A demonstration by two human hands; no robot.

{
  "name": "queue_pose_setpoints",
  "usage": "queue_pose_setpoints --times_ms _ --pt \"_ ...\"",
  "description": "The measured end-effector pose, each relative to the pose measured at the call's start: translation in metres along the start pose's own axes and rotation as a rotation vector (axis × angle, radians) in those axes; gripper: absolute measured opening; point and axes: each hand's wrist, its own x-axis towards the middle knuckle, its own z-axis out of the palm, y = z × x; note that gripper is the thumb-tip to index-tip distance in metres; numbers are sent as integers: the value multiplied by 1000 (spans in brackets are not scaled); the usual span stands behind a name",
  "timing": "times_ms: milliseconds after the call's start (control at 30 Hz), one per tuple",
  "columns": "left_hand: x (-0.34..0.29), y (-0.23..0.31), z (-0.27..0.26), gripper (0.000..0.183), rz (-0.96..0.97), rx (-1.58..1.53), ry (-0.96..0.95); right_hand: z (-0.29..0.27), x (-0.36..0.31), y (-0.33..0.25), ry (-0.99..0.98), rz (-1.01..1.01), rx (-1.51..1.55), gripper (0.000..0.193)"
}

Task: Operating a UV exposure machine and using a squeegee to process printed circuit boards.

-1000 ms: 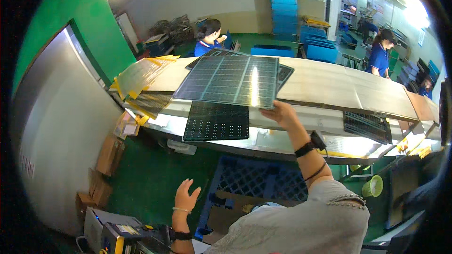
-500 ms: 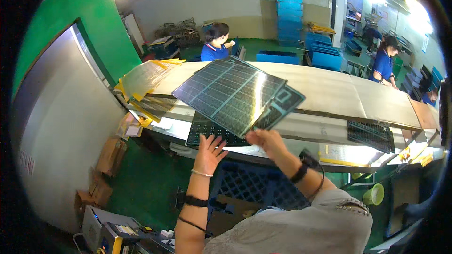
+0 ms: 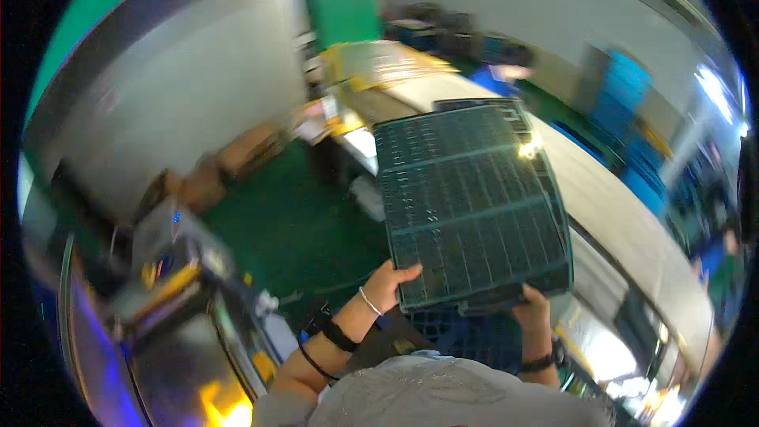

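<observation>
A few dark green circuit board panels (image 3: 474, 213), overlapping out of line, are held up in front of me by their near edge. Pale lines divide the top panel into rows of narrow strips, and a bright reflection shows at its upper right. My left hand (image 3: 387, 285) grips the near left corner, its thumb over the face. At the near right, my right hand (image 3: 533, 308) is closed on the lower edge, most of its fingers hidden beneath. An under panel's edge (image 3: 514, 108) sticks out past the far side.
A long pale workbench (image 3: 609, 182) runs along the right, with yellow-edged sheets (image 3: 387, 63) at its far end. Left are cardboard boxes (image 3: 249, 150) and a grey machine (image 3: 170, 237). Behind the bench are a person in blue (image 3: 494, 79) and stacked blue racks (image 3: 621, 95).
My view has turned left. The panels have come away from over the bench and now face me. My left hand, open and free before, has taken hold of their left corner.
</observation>
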Motion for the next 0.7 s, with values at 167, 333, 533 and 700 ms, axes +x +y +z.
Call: queue_pose_setpoints --times_ms 167,333,533,700 --pt "-139 -13 -29 44 213 112 259 27 -2 53 -412 274 127 49" --pt "-251 -82 -70 43 491 -39 599 126 33 121 -694 563 57 51" --pt "-372 -178 -25 45 879 -367 1082 179 14 272 -971 1026 -191 35" --pt "-475 -266 16 45 1262 -390 1490 236 -63 412 -937 1528 -422 28"
